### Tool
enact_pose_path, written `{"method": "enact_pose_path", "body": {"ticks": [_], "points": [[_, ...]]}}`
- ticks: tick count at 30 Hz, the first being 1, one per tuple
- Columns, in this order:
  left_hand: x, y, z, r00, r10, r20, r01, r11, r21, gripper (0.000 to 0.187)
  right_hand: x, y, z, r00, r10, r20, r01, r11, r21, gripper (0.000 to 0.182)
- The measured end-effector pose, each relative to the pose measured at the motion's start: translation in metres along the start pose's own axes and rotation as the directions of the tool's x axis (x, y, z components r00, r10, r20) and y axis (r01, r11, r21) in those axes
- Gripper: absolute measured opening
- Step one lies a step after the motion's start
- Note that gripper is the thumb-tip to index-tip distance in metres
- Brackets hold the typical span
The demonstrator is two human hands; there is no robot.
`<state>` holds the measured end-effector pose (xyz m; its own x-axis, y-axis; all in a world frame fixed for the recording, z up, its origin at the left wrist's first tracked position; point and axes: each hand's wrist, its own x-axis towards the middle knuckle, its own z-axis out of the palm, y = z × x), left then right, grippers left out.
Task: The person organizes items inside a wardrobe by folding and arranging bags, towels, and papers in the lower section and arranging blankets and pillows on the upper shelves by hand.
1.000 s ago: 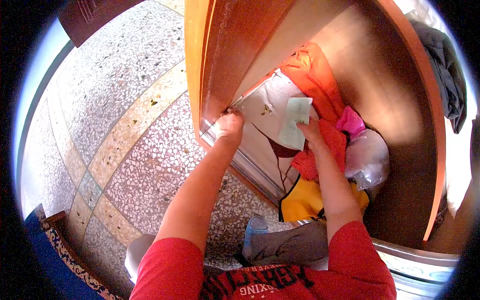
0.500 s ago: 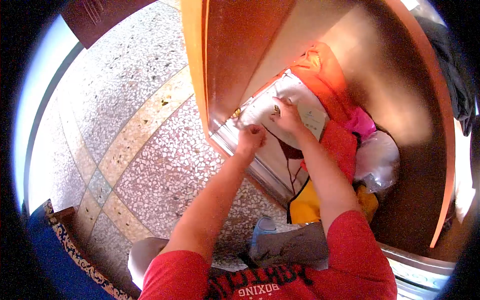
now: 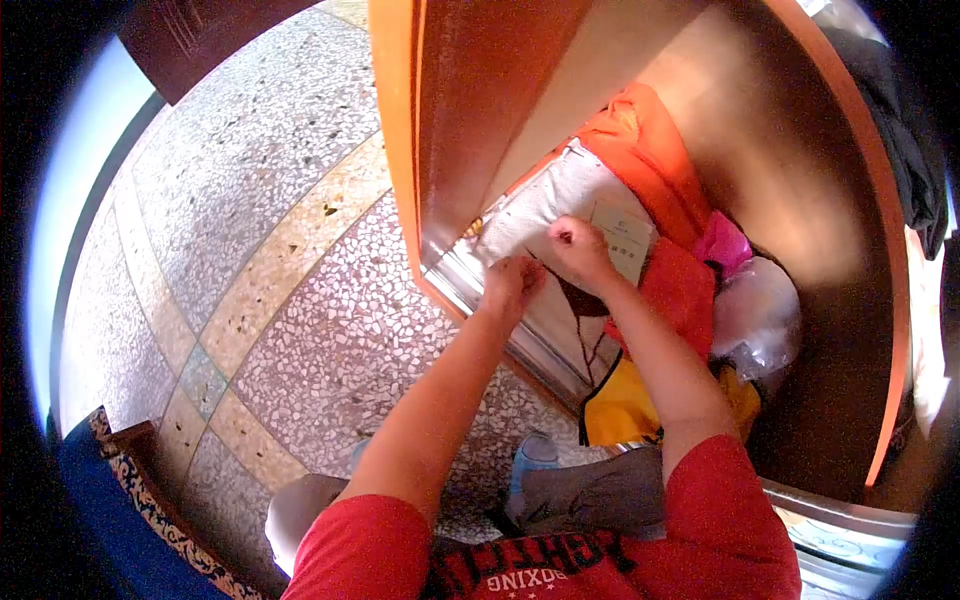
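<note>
A light-coloured cloth (image 3: 545, 205) with dark brown markings lies in the bottom of a wooden cabinet. Low over its near side is my left hand (image 3: 514, 284), its fingers curled closed. My right hand (image 3: 582, 252) is also closed, a little farther right and higher over the same cloth. Whatever either hand may grip is hidden inside the fingers. Just beyond my right hand, a pale printed card or booklet (image 3: 625, 237) rests on the cloth, partly covered by that hand.
Orange cloth (image 3: 640, 135), red cloth (image 3: 682, 310), a pink item (image 3: 724, 242), a clear plastic bag (image 3: 765, 315) and yellow cloth (image 3: 620, 405) surround the light cloth. The cabinet's wooden door (image 3: 470, 130) stands at the left. Speckled stone floor (image 3: 330, 300) extends beside it.
My right hand has drawn back towards me and its fingers have curled in, uncovering more of the pale card. My left hand has shifted slightly right and down.
</note>
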<state>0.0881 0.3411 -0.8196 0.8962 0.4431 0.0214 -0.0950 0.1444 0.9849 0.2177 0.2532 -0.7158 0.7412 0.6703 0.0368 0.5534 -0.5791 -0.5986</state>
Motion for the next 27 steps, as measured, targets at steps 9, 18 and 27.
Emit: {"method": "enact_pose_path", "body": {"ticks": [9, 18, 27], "points": [[0.011, 0.056, 0.026, 0.707, -0.691, 0.153, 0.386, 0.195, -0.901, 0.018, -0.014, -0.02, -0.03, 0.979, -0.172, 0.114, 0.184, 0.977, -0.104, 0.022], [-0.002, 0.069, 0.004, 0.7, -0.705, 0.109, 0.41, 0.272, -0.871, 0.007, 0.022, 0.037, 0.006, 0.922, -0.385, -0.035, 0.373, 0.91, -0.182, 0.028], [-0.014, 0.07, -0.005, 0.717, -0.688, 0.109, 0.423, 0.307, -0.853, 0.012, 0.016, 0.042, 0.013, 0.996, -0.075, 0.057, 0.074, 0.997, 0.015, 0.017]]}}
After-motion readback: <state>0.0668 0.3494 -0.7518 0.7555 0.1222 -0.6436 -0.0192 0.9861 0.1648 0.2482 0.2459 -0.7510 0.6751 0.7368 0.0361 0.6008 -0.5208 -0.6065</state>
